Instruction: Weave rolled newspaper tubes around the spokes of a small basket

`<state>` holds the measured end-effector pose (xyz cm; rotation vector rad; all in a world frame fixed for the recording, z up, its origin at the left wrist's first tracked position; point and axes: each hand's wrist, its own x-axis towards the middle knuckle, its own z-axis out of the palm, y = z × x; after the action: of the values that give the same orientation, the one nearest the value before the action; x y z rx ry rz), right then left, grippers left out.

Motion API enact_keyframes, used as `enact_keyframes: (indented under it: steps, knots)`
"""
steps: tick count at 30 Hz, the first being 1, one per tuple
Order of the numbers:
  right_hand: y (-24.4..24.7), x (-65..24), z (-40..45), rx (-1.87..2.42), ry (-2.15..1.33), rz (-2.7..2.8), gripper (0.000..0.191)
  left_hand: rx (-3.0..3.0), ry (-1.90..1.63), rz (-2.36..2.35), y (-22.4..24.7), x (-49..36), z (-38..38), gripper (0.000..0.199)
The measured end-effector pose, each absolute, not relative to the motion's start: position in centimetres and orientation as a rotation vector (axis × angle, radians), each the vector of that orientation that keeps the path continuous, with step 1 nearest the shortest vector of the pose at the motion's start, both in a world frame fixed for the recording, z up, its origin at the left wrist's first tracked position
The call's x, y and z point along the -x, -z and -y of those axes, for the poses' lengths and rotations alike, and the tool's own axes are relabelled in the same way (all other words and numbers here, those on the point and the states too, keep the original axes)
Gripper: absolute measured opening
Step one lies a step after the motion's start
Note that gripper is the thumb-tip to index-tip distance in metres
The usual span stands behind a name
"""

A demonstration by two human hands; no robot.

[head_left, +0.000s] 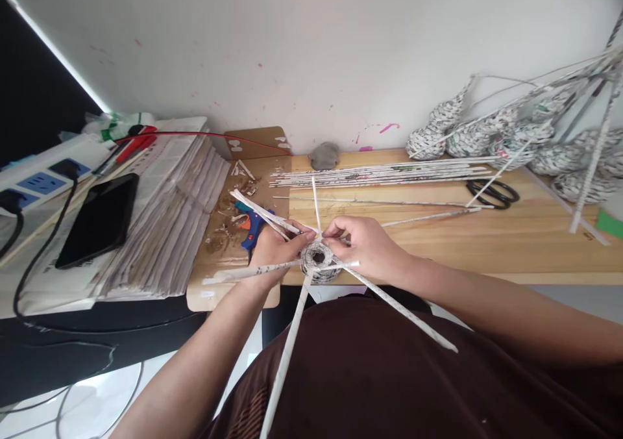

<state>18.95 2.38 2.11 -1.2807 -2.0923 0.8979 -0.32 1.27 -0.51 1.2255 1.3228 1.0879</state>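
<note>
white-and-grey speckled round woven-paper piece (320, 273), pale wood-grain bench (516, 244), black rectangular phone (100, 221), dark brown shirt (389, 380), pink-smeared whitish wall (311, 56)

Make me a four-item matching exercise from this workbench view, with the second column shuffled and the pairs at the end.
1. Smartphone
2. Scissors
3. Woven paper piece
4. Glue gun

A. Between the fingers of the left hand and right hand
B. Blue and orange, partly hidden by a hand
C. Lying on stacked paper, screen dark
D. Black handle loops, on the wooden tabletop

Pairs: 1-C, 2-D, 3-A, 4-B
</note>
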Motion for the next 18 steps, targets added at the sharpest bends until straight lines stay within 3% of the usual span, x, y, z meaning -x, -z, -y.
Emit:
enact_keyframes:
  steps: [7, 12, 18]
  knots:
    - [-1.4, -19.2, -2.2, 1.230, -0.771, 2.139, 0.006, -1.227, -0.834, -1.218, 0.5, 1.0, -1.7, 0.034]
    - [-1.6, -19.3, -2.2, 1.220, -0.847, 2.117, 0.009, -1.354, -0.868, -1.156, 0.3, 0.7, -1.8, 0.028]
    - [-2.8, -20.2, -2.3, 1.266, -0.937, 2.119, 0.016, -1.517, -0.909, -1.413, 0.1, 0.3, -1.0, 0.024]
